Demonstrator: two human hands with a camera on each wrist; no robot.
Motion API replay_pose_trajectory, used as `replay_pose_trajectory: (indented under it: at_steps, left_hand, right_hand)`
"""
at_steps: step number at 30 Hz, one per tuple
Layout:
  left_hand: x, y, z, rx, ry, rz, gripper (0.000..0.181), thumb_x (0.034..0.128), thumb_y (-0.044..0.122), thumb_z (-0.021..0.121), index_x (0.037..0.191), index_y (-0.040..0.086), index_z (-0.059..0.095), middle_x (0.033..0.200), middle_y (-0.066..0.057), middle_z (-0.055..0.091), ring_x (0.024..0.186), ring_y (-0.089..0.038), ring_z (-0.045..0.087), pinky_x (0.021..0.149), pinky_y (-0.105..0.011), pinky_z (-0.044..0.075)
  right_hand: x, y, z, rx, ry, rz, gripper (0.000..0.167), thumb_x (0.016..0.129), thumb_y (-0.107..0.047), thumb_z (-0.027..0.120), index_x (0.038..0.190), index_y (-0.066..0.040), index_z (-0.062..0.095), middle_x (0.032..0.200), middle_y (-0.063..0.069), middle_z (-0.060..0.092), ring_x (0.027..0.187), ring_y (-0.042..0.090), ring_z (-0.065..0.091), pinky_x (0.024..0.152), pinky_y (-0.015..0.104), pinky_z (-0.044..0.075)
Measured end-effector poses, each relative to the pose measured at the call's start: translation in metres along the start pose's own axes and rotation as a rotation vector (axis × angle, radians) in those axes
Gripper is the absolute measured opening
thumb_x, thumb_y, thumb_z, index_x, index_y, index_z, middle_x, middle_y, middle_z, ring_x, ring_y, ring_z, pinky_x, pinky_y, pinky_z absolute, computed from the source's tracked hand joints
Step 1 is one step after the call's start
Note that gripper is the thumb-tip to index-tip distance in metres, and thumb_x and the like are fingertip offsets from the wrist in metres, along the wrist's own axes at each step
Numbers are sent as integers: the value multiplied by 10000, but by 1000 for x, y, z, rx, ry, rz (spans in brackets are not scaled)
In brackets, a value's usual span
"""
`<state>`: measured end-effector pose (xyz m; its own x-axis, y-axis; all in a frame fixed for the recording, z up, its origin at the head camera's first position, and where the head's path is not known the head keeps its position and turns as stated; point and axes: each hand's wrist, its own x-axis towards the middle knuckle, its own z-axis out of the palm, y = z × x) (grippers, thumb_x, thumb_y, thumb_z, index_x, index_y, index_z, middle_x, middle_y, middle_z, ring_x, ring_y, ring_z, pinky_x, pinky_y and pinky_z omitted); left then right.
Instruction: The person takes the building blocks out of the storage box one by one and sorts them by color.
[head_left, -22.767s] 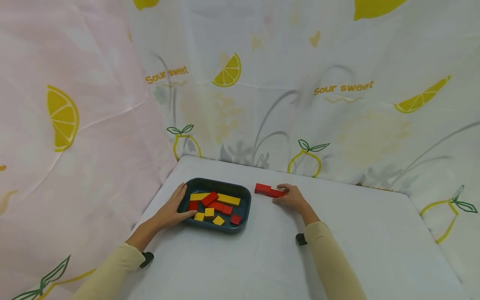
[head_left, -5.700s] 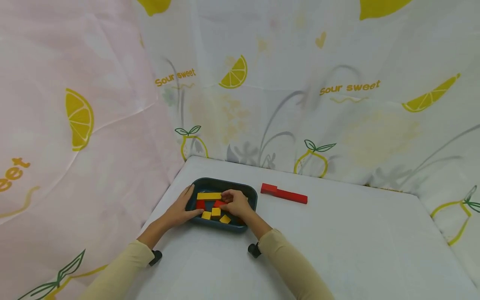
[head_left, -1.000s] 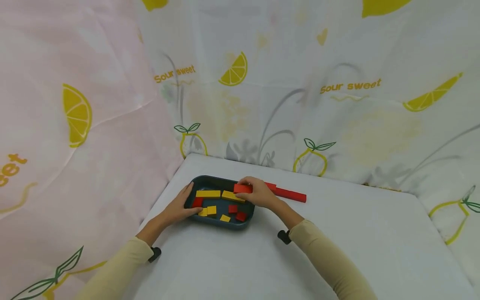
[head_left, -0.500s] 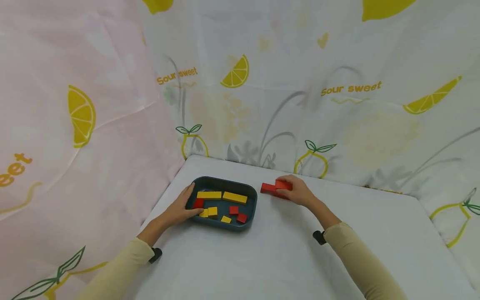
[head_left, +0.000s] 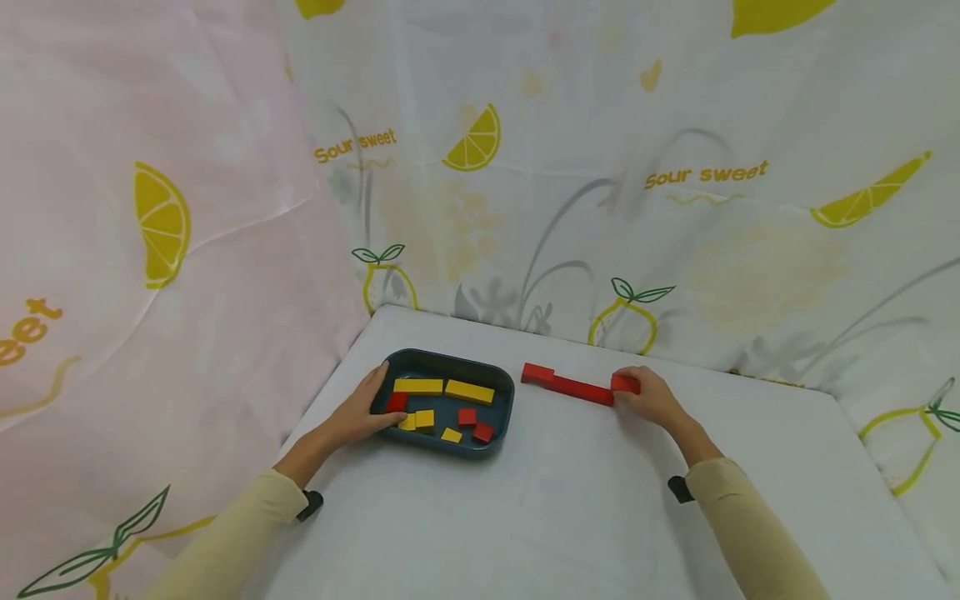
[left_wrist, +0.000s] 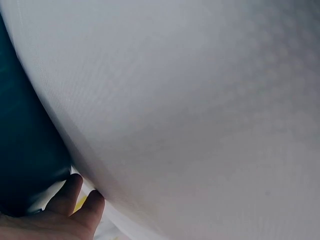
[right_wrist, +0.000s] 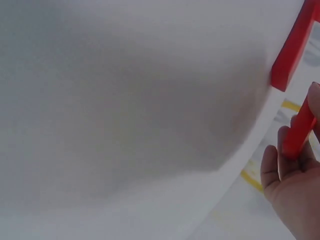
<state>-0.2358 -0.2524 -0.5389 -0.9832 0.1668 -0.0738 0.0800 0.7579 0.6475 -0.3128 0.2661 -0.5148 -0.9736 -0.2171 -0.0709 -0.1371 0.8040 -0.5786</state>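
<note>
My left hand (head_left: 362,410) grips the left end of the dark blue tray (head_left: 495,442), thumb over the near rim; in the left wrist view two fingers of the hand (left_wrist: 65,215) show beside the tray's wall (left_wrist: 25,135). My right hand (head_left: 651,398) pinches a red block (head_left: 625,383) at the right end of a long red block (head_left: 581,389). At that long block's left end lies another red block (head_left: 537,373). From the right wrist, the held block (right_wrist: 298,130) appears apart from the long block (right_wrist: 292,50), with the hand (right_wrist: 297,192) around its lower end.
Inside the tray lie two long yellow blocks (head_left: 417,386), several small yellow blocks (head_left: 424,419) and red ones (head_left: 467,417). The white-covered table (head_left: 525,517) ends at a printed cloth backdrop (head_left: 555,167) behind and a pink cloth (head_left: 247,275) on the left.
My right hand has carried the red block rightward from above the tray, past the red blocks on the table, to the long block's right end. My left hand has stayed on the tray.
</note>
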Motion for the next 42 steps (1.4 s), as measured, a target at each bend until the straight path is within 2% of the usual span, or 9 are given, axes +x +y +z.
replay_pose_trajectory:
  at_steps: [12, 24, 33, 42]
  left_hand:
    - [2, 1, -2, -1, 14, 12, 1078, 857, 516, 702, 1592, 67, 55, 1637, -240, 110, 1449, -433, 243, 1157, -652, 243]
    - [0, -1, 3, -4, 17, 5, 1068, 856, 519, 700, 1595, 82, 65, 1634, -242, 123, 1454, -445, 236, 1146, -669, 247]
    - [-1, 0, 2, -29, 14, 10, 1069, 855, 530, 699, 1598, 102, 60, 1639, -228, 118, 1447, -438, 251, 1145, -668, 250]
    - [-1, 1, 1, -22, 3, 2, 1068, 859, 537, 691, 1601, 121, 45, 1643, -223, 102, 1455, -437, 233, 1152, -664, 239]
  right_hand:
    - [4, 23, 1, 12, -75, 110, 446, 928, -196, 668, 1327, -20, 574, 1311, 249, 527, 1164, 403, 466, 953, 532, 496]
    - [-2, 27, 12, -39, -27, 32, 347, 892, -113, 689, 1216, 7, 657, 1176, 252, 584, 1076, 388, 517, 897, 520, 502]
    - [-1, 28, 17, -7, -35, 109, 384, 912, -140, 673, 1278, -33, 628, 1230, 227, 554, 1129, 381, 488, 941, 533, 492]
    - [-2, 28, 19, 55, -60, 142, 415, 932, -158, 641, 1326, -42, 580, 1313, 242, 493, 1190, 400, 435, 987, 570, 445]
